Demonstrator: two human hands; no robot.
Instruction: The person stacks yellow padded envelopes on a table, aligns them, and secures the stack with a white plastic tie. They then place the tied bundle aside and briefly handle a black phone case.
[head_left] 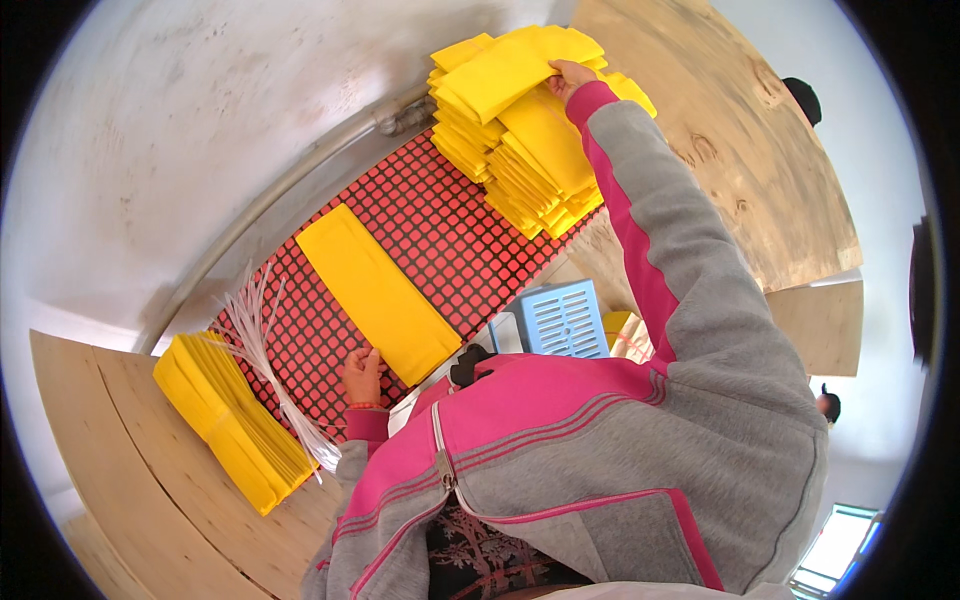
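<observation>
At the far end, my right hand (pixel 572 80) pinches the edge of a yellow folded sheet (pixel 500 72) on top of a tall, uneven stack of similar yellow folded sheets (pixel 545 165). One long yellow folded sheet (pixel 380 295) lies flat by itself on a red and black checked surface (pixel 400 190). Close beside its near left edge is my left hand (pixel 362 377), fingers curled, with nothing visible in them. I cannot tell if it touches the sheet. Whether the yellow pieces are paper, cloth or plastic does not show.
A bundle of yellow folded sheets (pixel 235 420) stands on a wooden board (pixel 130 400) at the left. Thin white strips (pixel 290 400) lie beside it. A slotted light-blue plastic basket (pixel 563 318) sits near my body. A pipe (pixel 270 195) follows the wall; a wooden panel (pixel 730 130) stands right.
</observation>
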